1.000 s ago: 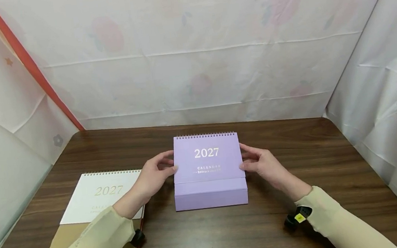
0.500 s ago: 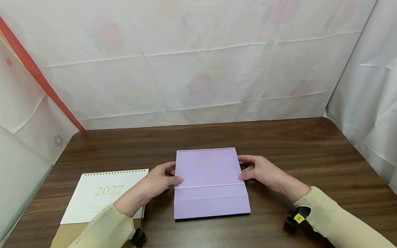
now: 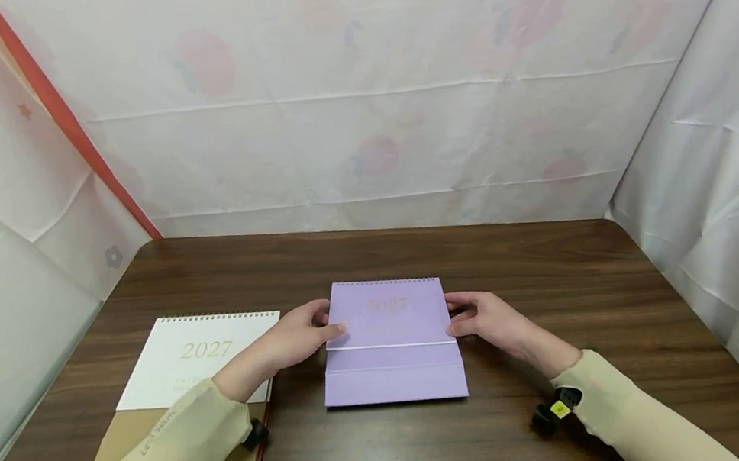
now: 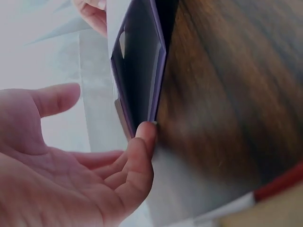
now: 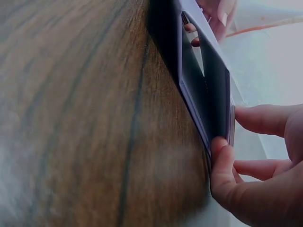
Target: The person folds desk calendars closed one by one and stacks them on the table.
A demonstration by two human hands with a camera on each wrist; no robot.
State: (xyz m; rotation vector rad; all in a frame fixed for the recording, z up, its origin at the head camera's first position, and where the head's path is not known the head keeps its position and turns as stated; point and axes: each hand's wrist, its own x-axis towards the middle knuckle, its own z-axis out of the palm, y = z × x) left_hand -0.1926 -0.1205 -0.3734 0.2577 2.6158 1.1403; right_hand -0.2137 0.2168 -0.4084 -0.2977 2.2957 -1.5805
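A lavender desk calendar (image 3: 390,316) marked 2027 sits mid-table, its cover leaning well back. In the left wrist view, the grey inside of the calendar's stand (image 4: 139,71) shows through the open side. My left hand (image 3: 299,335) is at its left edge. The curled fingertips (image 4: 146,132) touch the top end, while the thumb (image 4: 64,97) stands off the cover. At the other edge, my right hand (image 3: 495,326) pinches the calendar, thumb (image 5: 260,117) on the cover and fingers behind. A white-and-tan calendar (image 3: 198,359) lies under my left forearm, partly hidden.
Dark wood-grain table (image 3: 541,271) extends around both calendars. A white patterned cloth (image 3: 355,109) hangs behind the table, with more white cloth along both sides. Black wrist devices (image 3: 553,414) sit below my sleeves.
The lavender calendar's cover has tilted down from steep to flatter, its top edge coming lower and nearer. Both hands have gone down with it. The white calendar stays put.
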